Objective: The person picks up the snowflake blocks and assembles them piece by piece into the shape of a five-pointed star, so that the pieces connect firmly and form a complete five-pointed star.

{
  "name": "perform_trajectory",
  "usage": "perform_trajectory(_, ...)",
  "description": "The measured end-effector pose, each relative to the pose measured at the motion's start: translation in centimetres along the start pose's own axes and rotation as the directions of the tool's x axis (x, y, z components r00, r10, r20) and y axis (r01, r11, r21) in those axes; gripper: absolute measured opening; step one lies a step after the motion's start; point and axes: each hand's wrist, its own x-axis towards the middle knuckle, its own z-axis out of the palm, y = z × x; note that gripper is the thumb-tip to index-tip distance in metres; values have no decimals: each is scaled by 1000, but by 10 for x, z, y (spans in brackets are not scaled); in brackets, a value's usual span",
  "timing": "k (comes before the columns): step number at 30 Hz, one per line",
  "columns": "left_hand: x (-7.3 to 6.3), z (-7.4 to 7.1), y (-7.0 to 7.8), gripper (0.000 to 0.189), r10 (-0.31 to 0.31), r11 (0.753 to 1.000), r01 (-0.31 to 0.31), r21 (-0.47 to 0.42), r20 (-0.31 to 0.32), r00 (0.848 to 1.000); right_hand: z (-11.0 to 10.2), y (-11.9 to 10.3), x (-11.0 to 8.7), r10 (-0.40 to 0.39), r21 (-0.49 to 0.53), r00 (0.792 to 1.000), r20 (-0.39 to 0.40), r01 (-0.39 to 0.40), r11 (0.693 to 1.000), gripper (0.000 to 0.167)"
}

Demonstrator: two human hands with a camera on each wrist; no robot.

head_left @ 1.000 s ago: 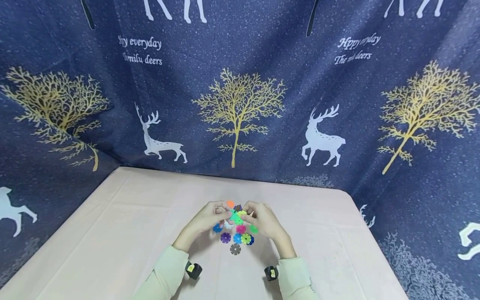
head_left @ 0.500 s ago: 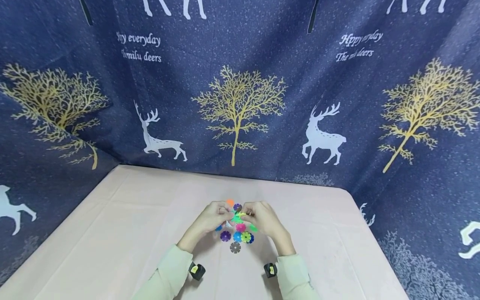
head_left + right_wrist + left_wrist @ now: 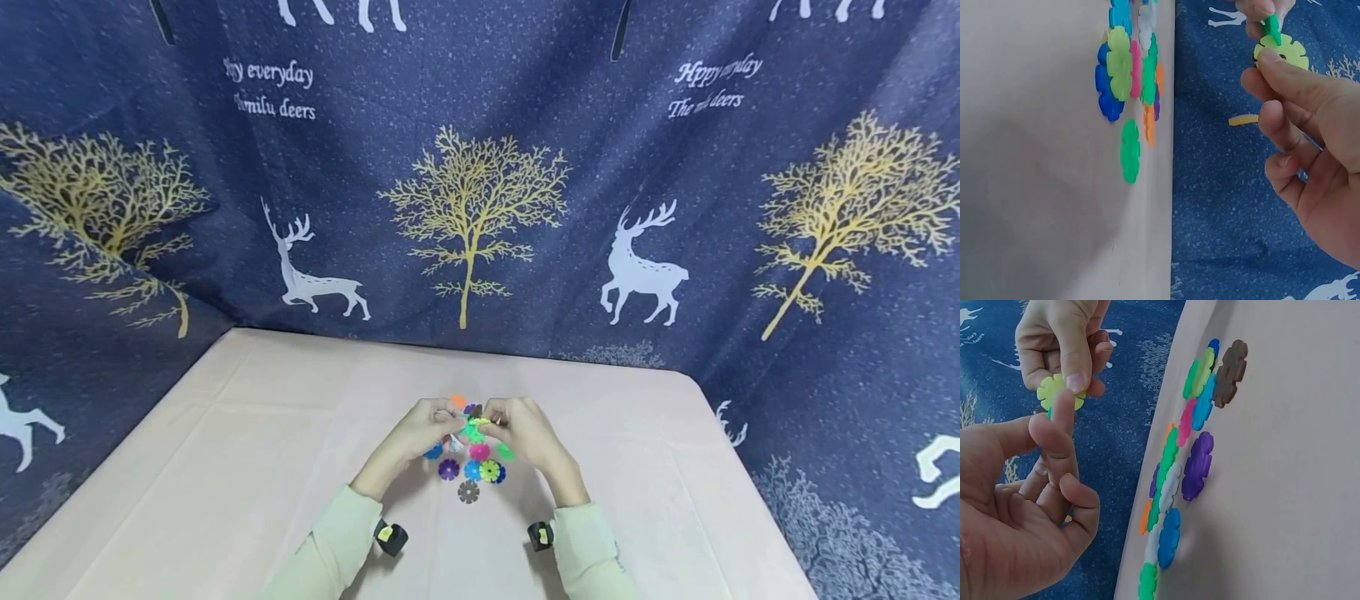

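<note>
Above the table both hands meet, seen in the head view. My left hand pinches a green notched plastic disc between thumb and finger. A yellow-green notched disc is pinched by my right hand. The green disc stands edge-on against the yellow-green one, at an angle to it; how deep their slots engage is hidden by the fingertips. In the left wrist view only a sliver of the green disc shows behind the left fingertip, and the yellow-green disc faces the camera.
Several loose notched discs lie on the pale tabletop below the hands. Among them are a purple disc, a brown disc, a blue disc and a green disc. Behind the table hangs a dark blue patterned cloth.
Both hands stay close together with the discs between them. The yellow-green disc appears more edge-on in the head view than a second ago. The head view has shifted slightly.
</note>
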Motion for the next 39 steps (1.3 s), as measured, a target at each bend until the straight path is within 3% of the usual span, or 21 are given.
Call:
perform_trajectory(8,2,0,-3,21,-1,1000,1,-21,28,1000,-1,8,-2,23,37,1000,-10,-22,999,6)
perform_trajectory(18,-4,-11,2,28,-56,998,56,-2,-8,998,-6,27,6,136,31,987,-85,-134,990,8)
perform_trajectory(27,-4,-20,-5,30,-25,999,25,-31,17,1000,-4,43,10,199,7,974,-112,-199,980,5)
perform_trajectory(33,-3,-23,-7,31,-45,999,45,11,-8,999,-5,56,8,236,-24,962,-137,-241,970,8)
perform_trajectory(39,-5,-27,-9,31,-21,998,23,55,-26,999,-7,67,6,284,-45,946,-153,-294,955,7)
